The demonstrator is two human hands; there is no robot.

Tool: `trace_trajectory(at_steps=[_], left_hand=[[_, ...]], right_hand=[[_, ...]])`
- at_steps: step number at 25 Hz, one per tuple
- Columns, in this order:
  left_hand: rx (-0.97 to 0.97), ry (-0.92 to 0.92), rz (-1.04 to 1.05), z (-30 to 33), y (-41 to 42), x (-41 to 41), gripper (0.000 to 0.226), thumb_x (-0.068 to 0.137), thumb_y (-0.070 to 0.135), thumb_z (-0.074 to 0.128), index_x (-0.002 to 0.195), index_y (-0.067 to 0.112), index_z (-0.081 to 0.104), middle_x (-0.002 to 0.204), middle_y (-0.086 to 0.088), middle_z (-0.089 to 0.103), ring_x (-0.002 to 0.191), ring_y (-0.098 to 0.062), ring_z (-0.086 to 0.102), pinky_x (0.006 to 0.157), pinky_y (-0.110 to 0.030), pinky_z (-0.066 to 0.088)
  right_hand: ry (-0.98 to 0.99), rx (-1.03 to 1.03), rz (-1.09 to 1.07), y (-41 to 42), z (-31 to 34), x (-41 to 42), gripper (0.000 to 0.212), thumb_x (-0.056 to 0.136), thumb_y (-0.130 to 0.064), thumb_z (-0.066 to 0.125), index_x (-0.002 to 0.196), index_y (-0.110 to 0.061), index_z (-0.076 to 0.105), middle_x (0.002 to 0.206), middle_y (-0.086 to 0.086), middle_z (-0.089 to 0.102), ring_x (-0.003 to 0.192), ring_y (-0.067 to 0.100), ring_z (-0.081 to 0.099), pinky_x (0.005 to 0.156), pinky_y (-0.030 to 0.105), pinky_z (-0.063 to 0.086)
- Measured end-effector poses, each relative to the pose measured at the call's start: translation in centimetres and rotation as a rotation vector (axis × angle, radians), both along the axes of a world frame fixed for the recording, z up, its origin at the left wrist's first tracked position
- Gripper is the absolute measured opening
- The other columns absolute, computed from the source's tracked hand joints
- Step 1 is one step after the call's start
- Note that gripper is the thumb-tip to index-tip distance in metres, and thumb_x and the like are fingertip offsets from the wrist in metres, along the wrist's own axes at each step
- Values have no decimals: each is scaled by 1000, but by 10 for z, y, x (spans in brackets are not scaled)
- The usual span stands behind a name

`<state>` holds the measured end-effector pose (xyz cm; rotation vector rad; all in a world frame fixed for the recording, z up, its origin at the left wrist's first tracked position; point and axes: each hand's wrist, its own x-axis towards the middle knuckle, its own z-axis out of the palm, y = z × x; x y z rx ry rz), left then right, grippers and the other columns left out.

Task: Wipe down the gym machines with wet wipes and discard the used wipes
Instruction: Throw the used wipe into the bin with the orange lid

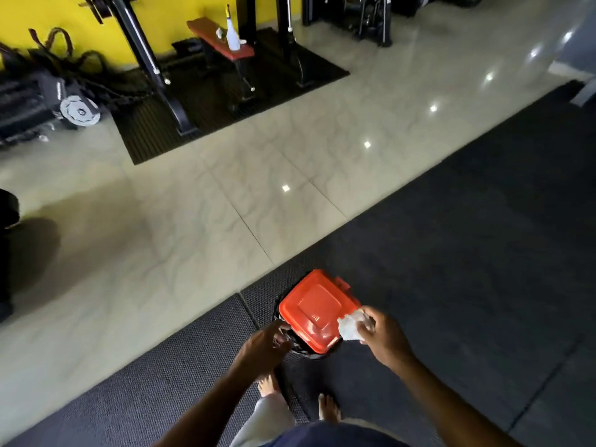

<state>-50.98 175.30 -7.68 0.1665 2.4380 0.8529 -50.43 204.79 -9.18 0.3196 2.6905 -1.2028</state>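
red plastic forms the lid (317,309) of a small bin that stands on the dark rubber mat (483,253), just in front of the person's bare feet (329,408). the lid hides almost all of the bin body; only a black liner bag (298,345) shows at the near edge. the right hand (382,337) pinches a crumpled white wipe (350,327) between thumb and fingers, just beside the near right corner of the lid. the left hand (267,345) reaches to the bag edge at the left side of the lid, fingers stretched; its fingertips are dark against the bag, so i cannot tell if they grip it. far away, a red bench (222,40) carries a white spray bottle (233,33). machines near the yellow wall (48,14) are blurred and cut off by the frame.
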Motion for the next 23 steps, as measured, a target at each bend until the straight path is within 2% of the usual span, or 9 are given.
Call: trace_trajectory(at_steps=[3,9,11,14,16,17,18,20,23], left_hand=[[9,-47,-68,-7,-18,-41,39,102,31,63,140,31,54,119,13,67,103,-5,68,89,-29,57],[16,-75,-181,-12,-43,-109,40,103,28,63,142,24,53,124,5,68,99,-7,69,85,-26,56],[23,-72,-207,-13,-47,-126,40,103,29,63,141,24,53,125,4,68,101,-9,69,88,-30,56],[35,-71,-205,-10,-51,-143,37,102,30,64,138,27,55,120,7,70,98,-8,69,91,-37,59],[21,-58,-217,-12,-57,-152,36,101,33,65,137,28,56,118,9,69,94,-5,70,89,-38,60],[19,-57,-229,-14,-59,-156,36,101,33,65,136,27,57,117,10,69,93,-4,70,88,-36,60],[10,-64,-244,-16,-60,-160,36,101,33,65,136,26,57,116,11,68,92,-2,69,88,-35,60],[-5,-85,-264,-20,-58,-169,38,101,32,66,137,24,57,114,12,67,91,2,66,89,-34,59],[-6,-110,-279,-22,-47,-184,36,101,31,66,136,23,58,114,8,70,90,-1,67,82,-28,54]], right_hand=[[21,28,-95,-12,-2,-28,29,93,-12,70,121,-4,70,113,8,73,106,24,69,80,22,45],[-46,-46,-203,-41,-13,-42,16,96,-8,64,104,-18,73,100,2,71,90,20,68,74,32,57],[-52,-50,-208,-49,-16,-43,15,94,-9,67,99,-23,71,97,0,71,90,19,69,71,25,57],[-66,-100,-209,-50,-21,-52,5,91,-25,74,95,-24,73,94,-8,73,90,12,70,69,13,50],[-73,-131,-175,-52,-25,-62,29,89,-48,69,100,-23,78,97,-13,75,93,3,71,78,20,54],[-91,-143,-177,-53,-27,-69,31,90,-48,66,102,-23,79,99,-14,76,95,2,71,82,23,55],[-104,-145,-173,-55,-29,-75,25,91,-38,66,101,-21,80,98,-13,76,94,3,71,84,22,54],[-110,-68,-183,-59,-34,-83,14,88,-12,66,94,-14,79,89,-12,70,85,4,66,77,8,44],[-95,-17,-205,-60,-39,-89,20,76,-7,59,86,-15,75,86,-5,69,81,15,64,72,8,40]])
